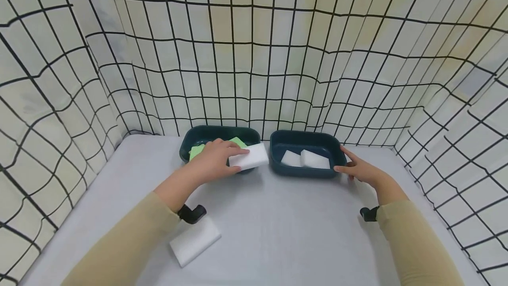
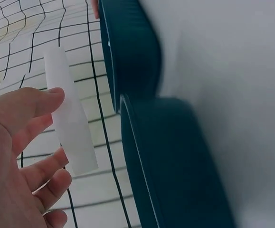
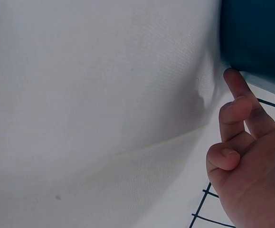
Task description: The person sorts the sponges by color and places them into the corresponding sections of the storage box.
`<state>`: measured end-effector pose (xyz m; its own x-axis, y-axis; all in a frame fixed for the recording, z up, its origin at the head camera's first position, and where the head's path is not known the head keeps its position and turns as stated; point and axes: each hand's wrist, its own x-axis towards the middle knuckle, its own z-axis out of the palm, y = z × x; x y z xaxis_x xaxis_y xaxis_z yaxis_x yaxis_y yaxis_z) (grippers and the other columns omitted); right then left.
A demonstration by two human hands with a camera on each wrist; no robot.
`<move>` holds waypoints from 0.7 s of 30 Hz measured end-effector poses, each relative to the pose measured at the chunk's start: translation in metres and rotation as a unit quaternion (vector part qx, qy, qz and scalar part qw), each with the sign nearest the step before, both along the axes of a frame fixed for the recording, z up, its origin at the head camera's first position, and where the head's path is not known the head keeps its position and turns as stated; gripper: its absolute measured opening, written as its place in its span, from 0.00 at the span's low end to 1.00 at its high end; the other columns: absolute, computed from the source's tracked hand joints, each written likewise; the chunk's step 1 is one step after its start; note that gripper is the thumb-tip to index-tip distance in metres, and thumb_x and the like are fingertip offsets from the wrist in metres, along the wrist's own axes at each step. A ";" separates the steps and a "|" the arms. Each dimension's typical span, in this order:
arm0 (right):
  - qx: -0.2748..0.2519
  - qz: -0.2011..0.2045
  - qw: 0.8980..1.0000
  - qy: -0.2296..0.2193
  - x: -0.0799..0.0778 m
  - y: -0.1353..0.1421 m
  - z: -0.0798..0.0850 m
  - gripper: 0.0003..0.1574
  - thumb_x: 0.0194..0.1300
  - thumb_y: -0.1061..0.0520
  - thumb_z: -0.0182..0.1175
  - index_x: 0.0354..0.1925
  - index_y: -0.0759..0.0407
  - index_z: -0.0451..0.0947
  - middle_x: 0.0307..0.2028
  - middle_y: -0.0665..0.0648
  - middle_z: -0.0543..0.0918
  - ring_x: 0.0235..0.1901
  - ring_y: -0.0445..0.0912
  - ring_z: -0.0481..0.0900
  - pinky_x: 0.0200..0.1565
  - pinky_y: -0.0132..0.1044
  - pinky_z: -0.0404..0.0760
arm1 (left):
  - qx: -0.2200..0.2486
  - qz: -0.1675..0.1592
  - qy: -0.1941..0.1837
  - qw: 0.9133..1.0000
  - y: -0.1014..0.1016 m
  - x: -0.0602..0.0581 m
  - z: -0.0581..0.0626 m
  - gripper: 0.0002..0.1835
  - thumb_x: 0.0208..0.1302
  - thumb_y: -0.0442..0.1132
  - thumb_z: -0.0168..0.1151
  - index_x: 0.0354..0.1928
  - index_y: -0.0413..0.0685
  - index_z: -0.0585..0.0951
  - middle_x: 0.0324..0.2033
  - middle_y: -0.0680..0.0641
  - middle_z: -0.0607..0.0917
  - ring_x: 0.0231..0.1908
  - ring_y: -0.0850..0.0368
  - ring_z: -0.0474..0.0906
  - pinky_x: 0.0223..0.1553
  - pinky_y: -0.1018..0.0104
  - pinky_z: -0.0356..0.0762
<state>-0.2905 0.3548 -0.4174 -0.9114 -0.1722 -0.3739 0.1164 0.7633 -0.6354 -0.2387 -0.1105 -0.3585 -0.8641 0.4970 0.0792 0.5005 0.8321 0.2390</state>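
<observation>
My left hand (image 1: 214,159) pinches a white sponge block (image 1: 249,157) between thumb and fingers, over the right front part of the left dark teal container (image 1: 198,132). The left wrist view shows the block (image 2: 71,116) edge-on, above the container's rim. Light green pieces (image 1: 197,150) lie in that container, partly hidden by the hand. My right hand (image 1: 364,172) touches the right end of the right teal container (image 1: 301,172) with extended thumb and finger. Its other fingers bend loosely in the right wrist view. Two white blocks (image 1: 315,159) lie inside this container.
Another white block (image 1: 196,239) lies on the white table (image 1: 285,233), next to the left forearm. Behind the containers and along both sides stands a black wire grid (image 1: 250,74) in front of pale cloth. Each wrist wears a black camera mount (image 1: 192,214).
</observation>
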 end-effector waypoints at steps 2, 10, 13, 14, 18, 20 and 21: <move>0.002 -0.001 1.000 0.000 0.000 0.000 0.000 0.62 0.68 0.35 0.60 0.79 0.38 0.27 0.30 0.58 0.73 0.35 0.52 0.72 0.44 0.51 0.65 | 0.002 -0.008 -0.007 1.000 0.014 -0.008 0.000 0.28 0.66 0.52 0.65 0.68 0.66 0.75 0.63 0.50 0.76 0.58 0.47 0.68 0.58 0.48 0.65; 0.003 -0.006 1.000 -0.002 -0.003 0.002 -0.002 0.63 0.66 0.33 0.60 0.79 0.36 0.27 0.32 0.58 0.73 0.36 0.51 0.72 0.45 0.54 0.66 | -0.027 -0.021 -0.009 0.999 0.062 -0.037 0.002 0.27 0.67 0.52 0.62 0.68 0.69 0.74 0.65 0.50 0.75 0.60 0.48 0.66 0.59 0.50 0.64; 0.005 -0.005 1.000 -0.001 -0.005 0.004 -0.004 0.64 0.65 0.32 0.61 0.79 0.36 0.27 0.32 0.58 0.74 0.36 0.51 0.72 0.45 0.54 0.66 | -0.051 -0.022 -0.003 0.998 0.080 -0.048 0.003 0.26 0.66 0.52 0.61 0.67 0.69 0.75 0.64 0.50 0.75 0.61 0.47 0.67 0.58 0.50 0.65; 0.005 -0.005 1.000 -0.001 -0.005 0.005 -0.004 0.65 0.65 0.32 0.61 0.79 0.36 0.27 0.32 0.58 0.74 0.35 0.51 0.72 0.45 0.54 0.66 | -0.058 -0.022 -0.002 0.998 0.085 -0.052 0.004 0.26 0.66 0.51 0.61 0.67 0.69 0.75 0.64 0.50 0.75 0.61 0.47 0.67 0.58 0.50 0.65; 0.003 -0.008 1.000 -0.003 -0.005 0.005 -0.005 0.64 0.66 0.33 0.61 0.79 0.37 0.27 0.30 0.58 0.73 0.35 0.51 0.73 0.44 0.53 0.64 | -0.078 -0.024 -0.010 0.997 0.104 -0.064 0.001 0.25 0.66 0.51 0.62 0.66 0.69 0.76 0.63 0.50 0.76 0.61 0.47 0.66 0.61 0.49 0.63; 0.000 -0.012 1.000 -0.004 -0.004 0.004 -0.004 0.63 0.66 0.33 0.61 0.79 0.36 0.28 0.30 0.57 0.73 0.35 0.51 0.73 0.45 0.54 0.64 | -0.080 -0.025 -0.016 0.996 0.111 -0.069 -0.002 0.26 0.66 0.50 0.62 0.66 0.68 0.76 0.64 0.50 0.76 0.61 0.48 0.66 0.62 0.49 0.62; 0.000 -0.014 1.000 -0.005 -0.004 0.004 -0.004 0.63 0.66 0.33 0.61 0.79 0.35 0.28 0.30 0.57 0.73 0.35 0.51 0.73 0.46 0.55 0.65 | -0.080 -0.024 -0.019 0.996 0.113 -0.071 -0.003 0.26 0.66 0.50 0.62 0.66 0.68 0.76 0.64 0.50 0.76 0.61 0.48 0.66 0.63 0.49 0.62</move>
